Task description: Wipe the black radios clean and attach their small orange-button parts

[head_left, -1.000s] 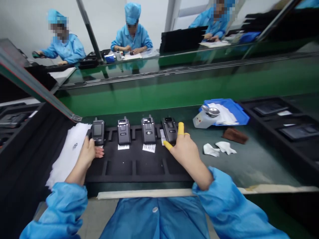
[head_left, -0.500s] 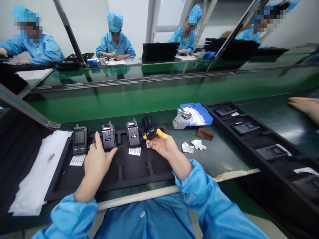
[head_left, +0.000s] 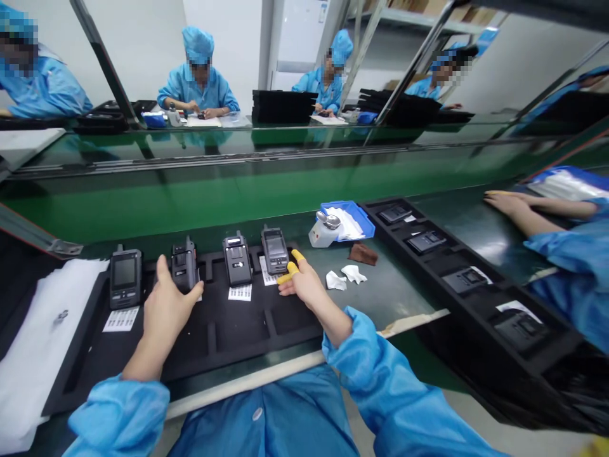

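Note:
My left hand (head_left: 166, 311) is around the second two-way radio (head_left: 184, 263), thumb on its right side and fingers on its left. This radio is turned partly onto its side. My right hand (head_left: 304, 284), with yellow finger cots, has its fingers apart by the lower right corner of a screen-up radio (head_left: 275, 249). That radio lies partly over a white label sheet (head_left: 267, 271). Between my hands, another radio (head_left: 236, 261) rests back-up above its label sheet (head_left: 240, 292). At the left end a radio (head_left: 125, 278) lies screen-up.
The radios lie on a black foam tray (head_left: 238, 343). White sheets (head_left: 52, 330) are stacked to its left. Rightward are a small bottle (head_left: 322, 233), blue bin (head_left: 368, 225), brown cloth (head_left: 363, 254), white scraps (head_left: 353, 274) and another radio tray (head_left: 457, 304). A co-worker's hands (head_left: 511, 204) rest beyond.
The rightmost radio, tilted in my right hand before, now lies screen-up with my fingers off it. The radio at my left hand has turned from back-up toward its side. The view has swung right.

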Motion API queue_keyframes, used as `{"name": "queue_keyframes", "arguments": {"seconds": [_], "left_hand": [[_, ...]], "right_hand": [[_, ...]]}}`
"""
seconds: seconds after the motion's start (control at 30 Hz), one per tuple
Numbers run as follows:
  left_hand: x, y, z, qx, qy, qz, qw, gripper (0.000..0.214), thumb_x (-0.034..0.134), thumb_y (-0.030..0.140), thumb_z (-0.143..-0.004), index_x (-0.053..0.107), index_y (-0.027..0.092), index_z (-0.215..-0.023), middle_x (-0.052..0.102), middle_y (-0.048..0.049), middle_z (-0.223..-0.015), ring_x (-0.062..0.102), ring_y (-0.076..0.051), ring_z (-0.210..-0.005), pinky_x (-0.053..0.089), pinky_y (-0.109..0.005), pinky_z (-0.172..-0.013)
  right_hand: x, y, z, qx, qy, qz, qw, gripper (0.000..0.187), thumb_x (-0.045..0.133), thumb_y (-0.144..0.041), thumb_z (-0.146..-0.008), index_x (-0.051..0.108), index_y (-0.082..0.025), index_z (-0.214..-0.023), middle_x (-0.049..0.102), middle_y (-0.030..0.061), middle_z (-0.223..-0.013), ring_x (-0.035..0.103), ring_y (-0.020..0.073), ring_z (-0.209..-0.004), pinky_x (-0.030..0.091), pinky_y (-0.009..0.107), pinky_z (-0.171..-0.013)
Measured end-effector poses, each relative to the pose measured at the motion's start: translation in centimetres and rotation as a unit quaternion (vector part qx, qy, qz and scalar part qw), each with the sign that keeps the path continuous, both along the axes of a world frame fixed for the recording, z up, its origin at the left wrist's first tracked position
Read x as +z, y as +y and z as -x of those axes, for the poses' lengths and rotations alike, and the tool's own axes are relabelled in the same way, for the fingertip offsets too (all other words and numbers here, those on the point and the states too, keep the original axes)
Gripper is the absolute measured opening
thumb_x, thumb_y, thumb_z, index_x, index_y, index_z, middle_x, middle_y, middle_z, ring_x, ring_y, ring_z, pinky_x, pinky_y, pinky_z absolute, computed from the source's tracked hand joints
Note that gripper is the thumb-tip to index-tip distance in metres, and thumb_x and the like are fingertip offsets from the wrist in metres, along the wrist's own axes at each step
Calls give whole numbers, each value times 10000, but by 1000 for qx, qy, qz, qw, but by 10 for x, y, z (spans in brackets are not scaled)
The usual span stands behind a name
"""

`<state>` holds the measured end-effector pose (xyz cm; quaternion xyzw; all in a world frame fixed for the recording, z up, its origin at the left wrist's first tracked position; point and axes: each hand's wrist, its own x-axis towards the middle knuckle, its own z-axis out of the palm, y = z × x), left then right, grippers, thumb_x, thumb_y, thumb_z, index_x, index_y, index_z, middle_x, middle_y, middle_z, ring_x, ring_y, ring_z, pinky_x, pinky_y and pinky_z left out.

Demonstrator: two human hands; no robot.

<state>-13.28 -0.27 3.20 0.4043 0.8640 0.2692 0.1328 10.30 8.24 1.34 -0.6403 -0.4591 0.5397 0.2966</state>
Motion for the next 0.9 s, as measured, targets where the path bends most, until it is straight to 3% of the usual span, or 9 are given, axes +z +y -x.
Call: {"name": "queue_keyframes", "arguments": {"seconds": [0.07, 0.17, 0.23, 0.33, 0.47, 0.6, 0.77, 0.83, 0.9], "left_hand": [[1, -2, 6, 85, -203, -111, 969, 968, 814, 287, -561, 326, 162, -1388, 625, -102, -887, 638, -340, -866, 453, -514, -858], [5, -2, 6, 148, -425, -229, 863, 693, 714, 152, -639, 407, 196, -1259, 599, 7, -751, 637, -190, -663, 518, -411, -774], [10, -1, 1, 138, -482, -247, 829, 469, 602, 140, -721, 453, 182, -1164, 600, 18, -699, 626, -151, -596, 540, -340, -684], [16, 3, -7, 120, -568, -254, 774, 197, 508, 191, -799, 554, 124, -978, 640, -54, -707, 632, -142, -599, 524, -244, -588], [16, 9, -13, 124, -653, -256, 702, 286, 371, 272, -887, 592, 93, -915, 665, -140, -775, 605, -131, -568, 485, -195, -495], [7, 12, -14, 160, -704, -264, 639, 341, 330, 316, -921, 570, 80, -971, 654, -171, -843, 597, -133, -579, 504, -210, -493], [-1, 8, -13, 206, -727, -288, 589, 317, 356, 325, -948, 544, 100, -1066, 648, -162, -959, 652, -166, -726, 565, -249, -549], [-3, 4, -13, 223, -725, -300, 578, 315, 347, 309, -963, 540, 99, -1098, 649, -154, -977, 667, -183, -800, 590, -277, -604], [-3, 1, -12, 240, -724, -304, 572, 345, 319, 303, -976, 533, 80, -1127, 649, -172, -989, 673, -201, -840, 601, -300, -625]], "right_hand": [[4, -2, -2, 11, -67, -18, 998, 610, 398, -141, -879, 201, -130, -1456, 625, -8, -562, 629, 169, -505, 545, 325, -586], [20, -9, -1, 23, -173, -62, 983, 663, 442, -140, -863, 172, -108, -1468, 699, 85, -776, 678, 220, -736, 510, 376, -775], [31, -16, 6, 62, -291, -115, 948, 649, 441, -170, -876, 181, -103, -1467, 697, 129, -922, 663, 252, -888, 475, 386, -845], [40, -27, 26, 153, -429, -188, 870, 590, 427, -235, -905, 239, -117, -1451, 664, 136, -1026, 648, 248, -937, 482, 344, -827], [35, -36, 64, 264, -468, -242, 808, 649, 508, -355, -892, 272, -89, -1435, 614, 164, -1045, 648, 222, -884, 499, 291, -757], [20, -37, 88, 291, -501, -249, 776, 818, 590, -471, -825, 248, -51, -1437, 579, 191, -1025, 652, 210, -789, 503, 272, -656], [9, -35, 91, 270, -493, -259, 786, 755, 587, -433, -833, 299, -38, -1408, 571, 203, -1022, 652, 215, -763, 496, 278, -639], [12, -33, 86, 247, -448, -244, 824, 767, 593, -404, -825, 270, -37, -1416, 570, 211, -1046, 649, 253, -827, 502, 324, -707], [17, -29, 82, 192, -343, -203, 897, 810, 632, -368, -783, 246, -57, -1424, 572, 202, -1070, 620, 298, -946, 483, 394, -825]]}}
